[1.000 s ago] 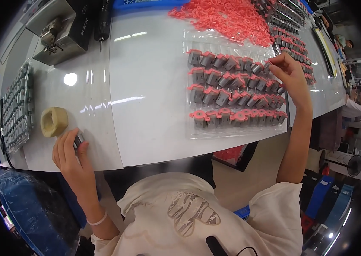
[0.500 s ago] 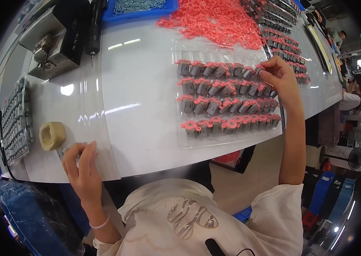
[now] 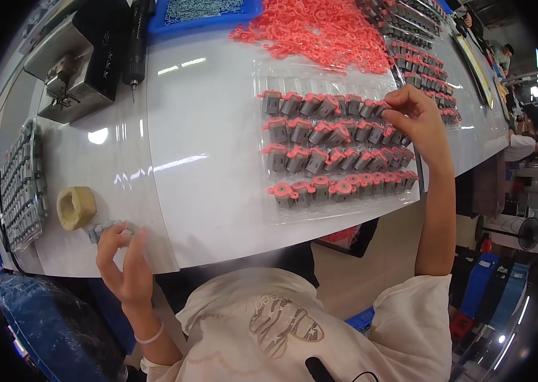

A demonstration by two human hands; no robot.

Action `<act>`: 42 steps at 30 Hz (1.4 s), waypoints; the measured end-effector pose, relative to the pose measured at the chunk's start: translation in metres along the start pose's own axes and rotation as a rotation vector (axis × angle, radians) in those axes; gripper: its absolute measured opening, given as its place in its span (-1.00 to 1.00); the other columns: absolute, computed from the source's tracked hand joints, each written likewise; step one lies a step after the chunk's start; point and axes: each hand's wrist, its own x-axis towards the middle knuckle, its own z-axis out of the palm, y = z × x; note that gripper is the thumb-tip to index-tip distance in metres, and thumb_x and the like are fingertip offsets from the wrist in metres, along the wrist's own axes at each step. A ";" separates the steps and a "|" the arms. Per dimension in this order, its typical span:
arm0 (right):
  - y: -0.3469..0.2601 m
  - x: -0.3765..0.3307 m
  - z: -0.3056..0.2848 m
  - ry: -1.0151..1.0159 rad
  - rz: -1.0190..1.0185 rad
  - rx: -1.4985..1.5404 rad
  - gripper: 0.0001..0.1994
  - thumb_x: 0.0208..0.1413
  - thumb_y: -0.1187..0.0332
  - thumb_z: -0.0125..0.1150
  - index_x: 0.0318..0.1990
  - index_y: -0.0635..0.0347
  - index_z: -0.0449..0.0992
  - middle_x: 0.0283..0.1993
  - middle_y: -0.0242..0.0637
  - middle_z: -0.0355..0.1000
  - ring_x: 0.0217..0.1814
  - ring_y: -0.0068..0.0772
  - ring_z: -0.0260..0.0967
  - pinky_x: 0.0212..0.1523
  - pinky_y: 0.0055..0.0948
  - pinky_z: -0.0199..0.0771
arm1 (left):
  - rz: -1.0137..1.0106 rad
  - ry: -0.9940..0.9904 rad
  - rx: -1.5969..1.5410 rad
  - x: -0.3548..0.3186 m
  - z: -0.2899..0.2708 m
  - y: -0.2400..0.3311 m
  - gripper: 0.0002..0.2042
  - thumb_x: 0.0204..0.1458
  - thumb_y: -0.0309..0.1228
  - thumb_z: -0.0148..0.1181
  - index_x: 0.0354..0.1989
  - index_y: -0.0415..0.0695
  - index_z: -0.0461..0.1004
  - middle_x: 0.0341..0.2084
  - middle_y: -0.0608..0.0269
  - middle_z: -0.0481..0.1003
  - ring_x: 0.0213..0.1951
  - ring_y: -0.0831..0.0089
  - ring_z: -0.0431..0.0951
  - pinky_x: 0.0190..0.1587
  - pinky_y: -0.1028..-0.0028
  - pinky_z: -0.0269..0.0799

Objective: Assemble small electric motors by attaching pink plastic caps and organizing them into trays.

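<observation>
My right hand [image 3: 414, 118] is at the right end of the top row in a clear plastic tray [image 3: 281, 215]. Its thumb and index finger pinch a grey part with a pink cap [image 3: 381, 107]. Rows of similar grey parts [image 3: 278, 130] with pink caps fill the tray. At the left, my left hand [image 3: 125, 264] hovers by the table edge, thumb and fingers apart. Its fingertips reach small grey-blue pieces [image 3: 97, 230], partly hidden by the fingers. Beside these pieces stands a yellow block with a hollow [image 3: 85, 207].
Loose pink rings [image 3: 326, 35] lie heaped behind the tray, next to a blue bin of screws [image 3: 202, 14]. A black electric screwdriver [image 3: 136, 54] and a metal-and-black device [image 3: 81, 70] stand back left. Another tray of grey parts [image 3: 22, 184] is at far left; more filled trays [image 3: 425, 70] extend right.
My left hand has drawn slightly back toward the table edge, showing more of the grey-blue pieces. My right hand stays at the top row's end, still pinching. The view shifted slightly.
</observation>
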 end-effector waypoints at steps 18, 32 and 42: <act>0.009 0.106 -0.038 0.108 -0.215 -0.438 -0.83 -0.02 0.54 0.07 -0.22 0.29 0.46 -0.33 -0.36 0.44 -0.31 -0.60 0.33 -0.24 -0.60 0.33 | -0.288 0.226 -0.428 0.003 0.000 0.019 -0.70 -0.16 -0.65 0.23 -0.20 -0.18 0.38 -0.29 0.15 0.35 -0.27 0.34 0.46 -0.32 0.43 0.46; 0.016 0.131 -0.035 0.054 -0.326 -0.643 -0.90 -0.15 0.52 0.20 -0.42 0.30 0.45 -0.53 -0.36 0.39 -0.47 -0.60 0.30 -0.43 -0.58 0.30 | -0.940 0.052 -1.422 0.000 -0.011 0.061 -0.65 -0.15 -0.39 0.32 -0.24 -0.22 0.32 -0.37 0.05 0.44 -0.32 0.32 0.47 -0.34 0.45 0.44; -0.111 0.005 0.060 -0.161 -0.276 0.169 -0.88 -0.10 0.43 0.20 -0.39 0.28 0.46 -0.46 -0.39 0.36 -0.37 -0.62 0.27 -0.34 -0.61 0.26 | -0.794 -0.162 -1.774 0.009 -0.003 0.067 -0.66 -0.09 -0.53 0.23 -0.11 -0.31 0.32 -0.26 0.01 0.42 -0.22 0.30 0.46 -0.19 0.45 0.42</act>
